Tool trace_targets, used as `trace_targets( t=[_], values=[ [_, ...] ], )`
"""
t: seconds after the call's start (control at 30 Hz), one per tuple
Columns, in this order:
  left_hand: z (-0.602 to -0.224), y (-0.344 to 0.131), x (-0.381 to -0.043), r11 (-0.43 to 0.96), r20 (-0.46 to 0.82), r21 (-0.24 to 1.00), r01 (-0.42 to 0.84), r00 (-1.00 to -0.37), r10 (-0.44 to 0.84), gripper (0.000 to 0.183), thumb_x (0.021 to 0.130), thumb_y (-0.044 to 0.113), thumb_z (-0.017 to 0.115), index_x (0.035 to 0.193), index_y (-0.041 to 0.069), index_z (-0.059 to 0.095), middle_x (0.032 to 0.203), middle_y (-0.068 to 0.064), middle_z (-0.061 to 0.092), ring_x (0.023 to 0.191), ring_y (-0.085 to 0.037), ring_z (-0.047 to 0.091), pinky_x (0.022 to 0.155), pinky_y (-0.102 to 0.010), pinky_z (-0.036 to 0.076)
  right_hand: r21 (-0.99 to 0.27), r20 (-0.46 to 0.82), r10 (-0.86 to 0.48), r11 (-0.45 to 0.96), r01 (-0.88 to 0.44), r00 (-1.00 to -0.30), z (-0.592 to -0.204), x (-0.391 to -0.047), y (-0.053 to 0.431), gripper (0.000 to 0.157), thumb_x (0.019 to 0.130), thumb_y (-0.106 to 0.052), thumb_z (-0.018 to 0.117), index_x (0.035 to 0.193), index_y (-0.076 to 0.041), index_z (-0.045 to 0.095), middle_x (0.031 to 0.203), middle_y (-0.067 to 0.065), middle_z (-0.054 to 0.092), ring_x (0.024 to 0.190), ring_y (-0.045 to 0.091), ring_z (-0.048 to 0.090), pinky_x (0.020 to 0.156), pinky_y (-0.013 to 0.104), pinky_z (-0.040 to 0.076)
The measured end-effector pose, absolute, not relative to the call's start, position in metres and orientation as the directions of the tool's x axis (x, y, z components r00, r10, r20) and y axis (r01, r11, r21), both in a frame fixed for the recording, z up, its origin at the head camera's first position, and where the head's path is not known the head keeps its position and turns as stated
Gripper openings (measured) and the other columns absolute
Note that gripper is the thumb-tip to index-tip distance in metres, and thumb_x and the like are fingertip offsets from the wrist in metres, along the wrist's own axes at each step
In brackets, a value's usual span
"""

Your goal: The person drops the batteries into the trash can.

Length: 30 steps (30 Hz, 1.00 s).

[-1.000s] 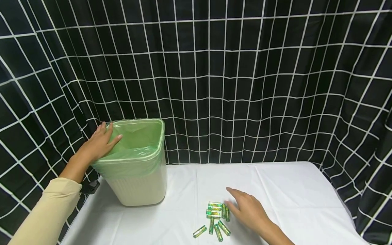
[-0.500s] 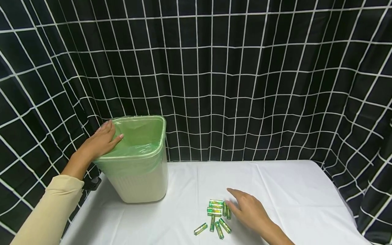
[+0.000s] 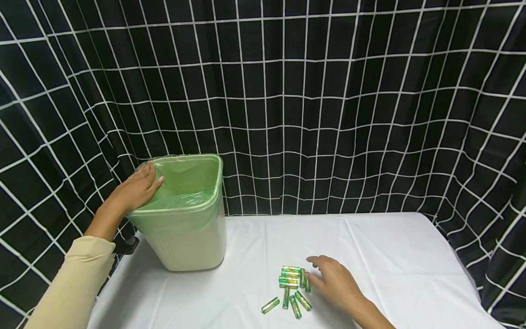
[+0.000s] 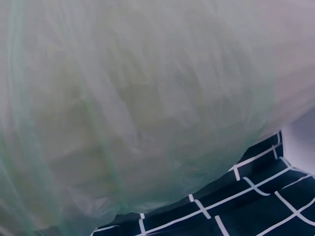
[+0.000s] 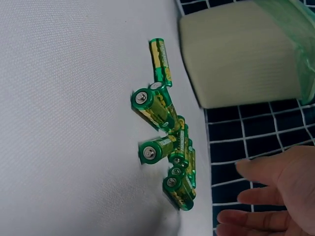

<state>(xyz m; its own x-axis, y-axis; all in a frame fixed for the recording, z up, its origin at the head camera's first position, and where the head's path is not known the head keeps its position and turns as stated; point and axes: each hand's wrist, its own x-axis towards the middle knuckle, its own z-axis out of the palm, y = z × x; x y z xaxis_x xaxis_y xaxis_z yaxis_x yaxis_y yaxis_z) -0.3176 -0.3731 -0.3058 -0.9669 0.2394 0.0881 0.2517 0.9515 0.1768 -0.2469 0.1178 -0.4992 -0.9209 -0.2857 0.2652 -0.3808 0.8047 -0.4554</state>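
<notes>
Head view: likely pre-pick, your right hand (image 3: 339, 284) loosely spread, empty, beside green-gold cylindrical batteries (image 3: 289, 280) on white cloth (image 3: 390, 256), left hand (image 3: 133, 189) resting straight-fingered on green-lined off-white plastic bin (image 3: 189, 250); next probably needs a pinch.

And the R hand (image 3: 339, 284) has eased back a touch, index fingertip now lower, nearer the top row of batts (image 3: 289, 280)! L hand (image 3: 137, 189): fingers, spread a sec ago, have drawn together at the bin (image 3: 189, 249) rim. Head cam's tipped slightly, bin + batts sitting a bit higher in view.
</notes>
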Motion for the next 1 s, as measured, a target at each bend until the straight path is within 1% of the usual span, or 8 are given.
trace_targets(
  t=[0.07,0.13,0.2,0.3,0.47,0.67,0.87,1.0],
  values=[
    [-0.306,-0.374,-0.317,0.953,0.09,0.179,0.246,-0.968,0.233,0.074,0.112,0.041,0.024,0.151,-0.021,0.013,0.161,-0.039,0.003,0.151,-0.05,0.003,0.123,-0.058,0.008,-0.468,0.239,-0.274,0.808,-0.358,-0.932,-0.499,-0.247,0.116,0.029,0.084,-0.018,0.083,0.108,-0.004,0.075,0.09,0.005,0.072,0.081,0.019,0.068,0.072,0.04,0.058],
    [-0.306,-0.374,-0.317,0.953,0.097,0.18,0.242,-0.969,0.228,0.074,0.112,0.041,0.023,0.151,-0.021,0.014,0.161,-0.038,0.004,0.151,-0.049,0.004,0.123,-0.058,0.009,-0.475,0.218,-0.264,0.813,-0.338,-0.94,-0.5,-0.247,0.115,0.025,0.082,-0.017,0.084,0.102,-0.005,0.076,0.078,-0.001,0.067,0.069,0.011,0.06,0.063,0.032,0.053],
    [-0.306,-0.375,-0.317,0.953,0.102,0.18,0.242,-0.969,0.227,0.073,0.112,0.041,0.022,0.151,-0.021,0.015,0.161,-0.038,0.004,0.152,-0.049,0.004,0.123,-0.058,0.01,-0.479,0.202,-0.257,0.816,-0.324,-0.945,-0.502,-0.247,0.115,0.021,0.08,-0.016,0.085,0.096,-0.005,0.076,0.07,-0.006,0.06,0.061,0.008,0.053,0.057,0.028,0.048],
    [-0.306,-0.375,-0.317,0.953,0.108,0.18,0.244,-0.968,0.227,0.073,0.113,0.041,0.021,0.151,-0.021,0.015,0.161,-0.038,0.005,0.152,-0.049,0.005,0.123,-0.058,0.01,-0.483,0.182,-0.252,0.819,-0.31,-0.95,-0.506,-0.246,0.114,0.018,0.079,-0.016,0.086,0.09,-0.007,0.075,0.062,-0.009,0.051,0.055,0.008,0.046,0.051,0.025,0.041],
    [-0.308,-0.375,-0.317,0.952,0.113,0.179,0.246,-0.967,0.229,0.072,0.113,0.04,0.02,0.151,-0.021,0.016,0.161,-0.038,0.006,0.151,-0.05,0.006,0.123,-0.058,0.011,-0.478,0.157,-0.246,0.829,-0.291,-0.956,-0.513,-0.244,0.113,0.015,0.078,-0.016,0.086,0.082,-0.011,0.073,0.059,-0.009,0.049,0.052,0.008,0.044,0.048,0.025,0.038],
    [-0.309,-0.375,-0.316,0.952,0.115,0.179,0.247,-0.967,0.229,0.071,0.113,0.038,0.02,0.15,-0.022,0.016,0.16,-0.039,0.007,0.151,-0.051,0.006,0.123,-0.058,0.011,-0.508,0.124,-0.239,0.818,-0.268,-0.963,-0.521,-0.242,0.113,0.015,0.079,-0.014,0.085,0.076,-0.011,0.07,0.055,-0.008,0.052,0.049,0.009,0.047,0.047,0.024,0.04],
    [-0.308,-0.376,-0.317,0.949,0.116,0.191,0.251,-0.966,0.232,0.071,0.113,0.038,0.02,0.151,-0.021,0.015,0.16,-0.039,0.006,0.151,-0.051,0.006,0.123,-0.058,0.011,-0.529,0.09,-0.24,0.81,-0.251,-0.967,-0.523,-0.243,0.115,0.015,0.079,-0.011,0.083,0.074,-0.009,0.07,0.062,-0.004,0.06,0.05,0.01,0.051,0.048,0.024,0.045],
    [-0.308,-0.376,-0.317,0.949,0.115,0.193,0.25,-0.966,0.231,0.071,0.113,0.039,0.02,0.151,-0.021,0.015,0.161,-0.038,0.006,0.151,-0.05,0.006,0.123,-0.058,0.01,-0.509,0.072,-0.231,0.828,-0.235,-0.97,-0.521,-0.245,0.116,0.014,0.078,-0.009,0.081,0.073,-0.008,0.068,0.066,-0.002,0.062,0.054,0.012,0.052,0.05,0.027,0.047]
  ],
)
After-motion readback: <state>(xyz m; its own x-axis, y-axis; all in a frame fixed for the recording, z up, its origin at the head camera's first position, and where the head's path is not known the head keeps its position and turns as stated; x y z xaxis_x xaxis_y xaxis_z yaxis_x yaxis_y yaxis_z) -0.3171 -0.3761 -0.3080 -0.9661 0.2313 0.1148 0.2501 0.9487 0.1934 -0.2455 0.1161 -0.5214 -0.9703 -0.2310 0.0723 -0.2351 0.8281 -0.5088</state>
